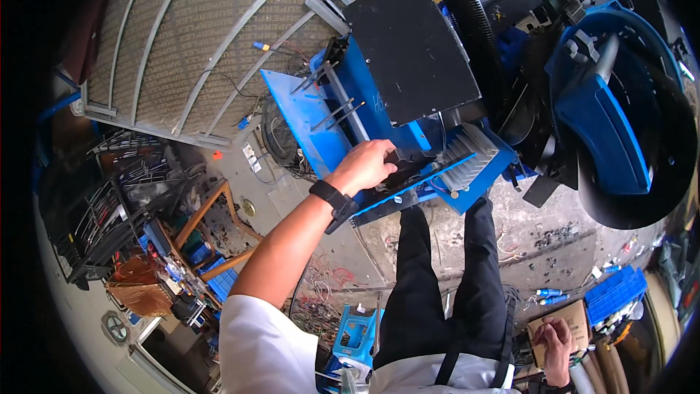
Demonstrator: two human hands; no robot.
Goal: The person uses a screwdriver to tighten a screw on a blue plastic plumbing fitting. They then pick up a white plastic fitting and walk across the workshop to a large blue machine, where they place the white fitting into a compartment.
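My left hand (368, 164) reaches into a blue metal machine housing (306, 120), its fingers bent around the edge of a small black part (394, 156). The fingertips are partly hidden there. Long dark threaded rods (337, 115) stick out beside a grey bar in the housing. A large black box-shaped panel (412, 47) sits over the far side. Close to my legs, a silver finned heat sink (470, 157) is mounted on a blue plate. My right hand (555, 343) is low at the right, above a cardboard box (576, 319); its fingers are curled in, and what they hold is hidden.
A big blue and black curved housing (612, 117) stands at the right. Metal bars lie across a brown printed board (219, 36) at the upper left. A blue stool (356, 334), tangled wires (321, 288) and a blue crate (616, 294) are around my legs.
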